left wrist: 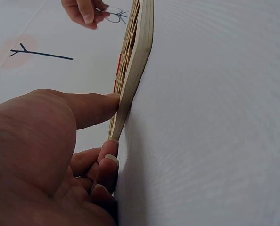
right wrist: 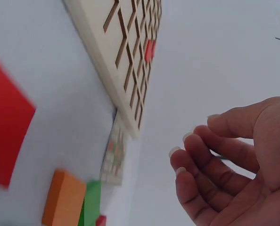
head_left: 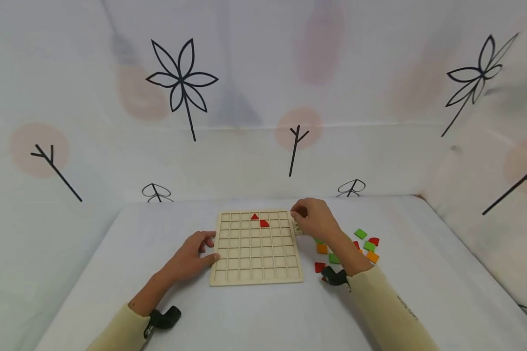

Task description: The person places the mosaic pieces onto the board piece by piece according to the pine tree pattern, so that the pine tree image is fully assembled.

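A square wooden grid board [head_left: 256,283] lies flat on the table. Two red pieces sit in its upper cells: a triangle [head_left: 254,217] and a piece with one rounded corner [head_left: 264,224]. My left hand [head_left: 192,256] holds the board's left edge, thumb on the rim and the other fingers curled beside it, as the left wrist view [left wrist: 41,146] also shows. Above the board's upper right corner hovers my right hand [head_left: 316,219]. Its fingers are loosely bent, and the right wrist view shows no piece between thumb and fingertips [right wrist: 189,136].
Right of the board lie scattered loose pieces: green [head_left: 361,234], orange [head_left: 372,257] and red [head_left: 319,267], some hidden by the right forearm. A small patterned card [right wrist: 114,150] lies beside the board's right edge. A patterned cloth wall [head_left: 254,161] stands behind the white table.
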Action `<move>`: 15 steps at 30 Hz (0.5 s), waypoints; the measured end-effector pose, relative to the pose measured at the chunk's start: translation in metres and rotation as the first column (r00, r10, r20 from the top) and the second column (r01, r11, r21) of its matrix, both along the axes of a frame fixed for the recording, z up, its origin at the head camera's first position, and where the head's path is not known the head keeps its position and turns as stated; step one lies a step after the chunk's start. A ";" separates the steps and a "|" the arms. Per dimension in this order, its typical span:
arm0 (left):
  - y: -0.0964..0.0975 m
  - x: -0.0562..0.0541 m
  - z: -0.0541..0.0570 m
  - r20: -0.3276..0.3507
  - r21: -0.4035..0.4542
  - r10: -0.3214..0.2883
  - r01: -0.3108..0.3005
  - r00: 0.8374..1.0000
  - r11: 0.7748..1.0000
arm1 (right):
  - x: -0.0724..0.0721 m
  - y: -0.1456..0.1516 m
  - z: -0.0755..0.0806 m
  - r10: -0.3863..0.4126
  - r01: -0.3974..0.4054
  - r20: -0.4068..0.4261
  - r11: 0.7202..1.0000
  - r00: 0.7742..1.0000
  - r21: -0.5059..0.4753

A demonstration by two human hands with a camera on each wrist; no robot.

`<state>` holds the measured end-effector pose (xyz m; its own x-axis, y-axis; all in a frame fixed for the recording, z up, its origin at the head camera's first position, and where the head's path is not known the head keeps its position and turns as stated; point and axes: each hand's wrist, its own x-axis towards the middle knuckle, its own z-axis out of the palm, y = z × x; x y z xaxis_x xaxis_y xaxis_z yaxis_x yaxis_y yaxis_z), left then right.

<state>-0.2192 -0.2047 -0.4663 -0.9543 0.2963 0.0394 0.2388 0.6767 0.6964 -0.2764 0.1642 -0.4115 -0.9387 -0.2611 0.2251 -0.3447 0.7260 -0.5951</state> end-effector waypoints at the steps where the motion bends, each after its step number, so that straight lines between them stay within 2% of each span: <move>1: 0.000 0.000 0.000 0.003 -0.002 0.004 -0.004 1.000 1.000 | 0.001 0.004 0.001 -0.005 0.005 -0.004 1.000 1.000 -0.002; 9: -0.003 -0.002 -0.004 0.006 0.009 0.002 -0.002 1.000 1.000 | 0.003 0.030 0.003 -0.043 0.044 -0.025 0.999 0.999 0.011; 15: -0.003 -0.002 -0.004 0.012 0.004 0.006 -0.006 1.000 1.000 | 0.000 0.043 0.004 -0.038 0.038 -0.038 0.999 0.999 0.018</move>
